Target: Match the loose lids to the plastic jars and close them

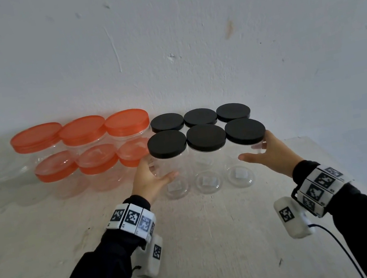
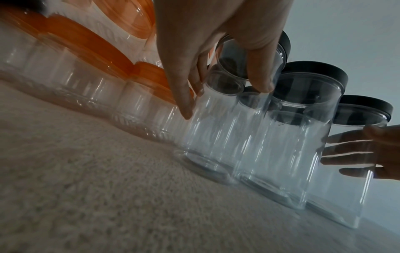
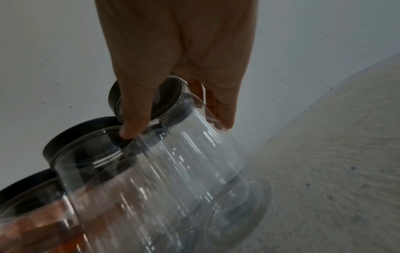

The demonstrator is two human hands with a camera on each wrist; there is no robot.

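Between hands (image 1: 209, 166) — clear round jars (image 1: 209, 158), seemingly smooth black lids (image 1: 206, 136).

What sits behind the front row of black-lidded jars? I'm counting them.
Three more black lids show in a back row by the wall. Their jar bodies are mostly hidden behind the front row.

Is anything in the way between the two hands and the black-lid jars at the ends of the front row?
Nothing visible is. The left hand already touches the front left jar, and the right hand touches the front right jar. Only the middle jar stands between those two jars.
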